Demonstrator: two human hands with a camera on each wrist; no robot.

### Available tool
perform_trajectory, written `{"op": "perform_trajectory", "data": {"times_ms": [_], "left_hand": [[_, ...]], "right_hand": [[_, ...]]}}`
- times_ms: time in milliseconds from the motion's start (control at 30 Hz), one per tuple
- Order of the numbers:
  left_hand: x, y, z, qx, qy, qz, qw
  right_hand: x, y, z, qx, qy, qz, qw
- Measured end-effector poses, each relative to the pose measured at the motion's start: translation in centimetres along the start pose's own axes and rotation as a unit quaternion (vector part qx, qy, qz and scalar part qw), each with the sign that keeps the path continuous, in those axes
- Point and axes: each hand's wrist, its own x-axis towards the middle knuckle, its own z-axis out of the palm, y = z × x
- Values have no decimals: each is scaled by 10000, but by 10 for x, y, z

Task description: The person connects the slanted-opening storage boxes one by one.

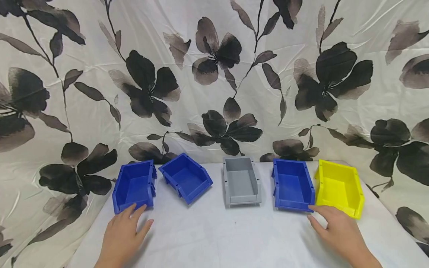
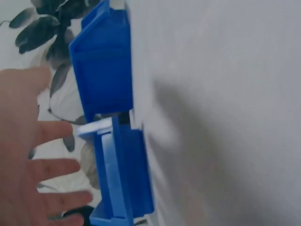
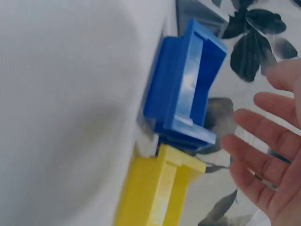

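Note:
My left hand (image 1: pixel 122 236) hovers at the front of the leftmost blue bin (image 1: pixel 135 185), its fingers spread; in the left wrist view a gap shows between the fingertips and that bin (image 2: pixel 115 174). Turned at an angle, a second blue bin (image 1: pixel 186 178) stands beside it. My right hand (image 1: pixel 340 230) is in front of the right-hand blue bin (image 1: pixel 293 184) and the yellow bin (image 1: pixel 339 188), fingers extended and holding nothing. The right wrist view shows its fingers apart from the blue bin (image 3: pixel 181 87). Between the blue bins sits a grey bin (image 1: pixel 240 180).
All the bins stand in a row along the back of a white-covered table (image 1: pixel 214 238). Behind them hangs a pale curtain (image 1: pixel 214 93) printed with dark flowers. The yellow bin stands close against the blue one on its left.

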Motion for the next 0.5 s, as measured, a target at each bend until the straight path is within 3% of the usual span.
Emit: {"op": "perform_trajectory", "data": {"times_ms": [133,267,500], "left_hand": [[4,-7,-10,-142,363,105,9992],[9,-21,-23,-277,540,5,9982],[19,-52,-43,-527,334,-288,9976]], "right_hand": [[1,7,-9,13,496,71,9987],[4,18,-17,6,781,206,9967],[11,41,-28,-74,589,432,9973]]}}
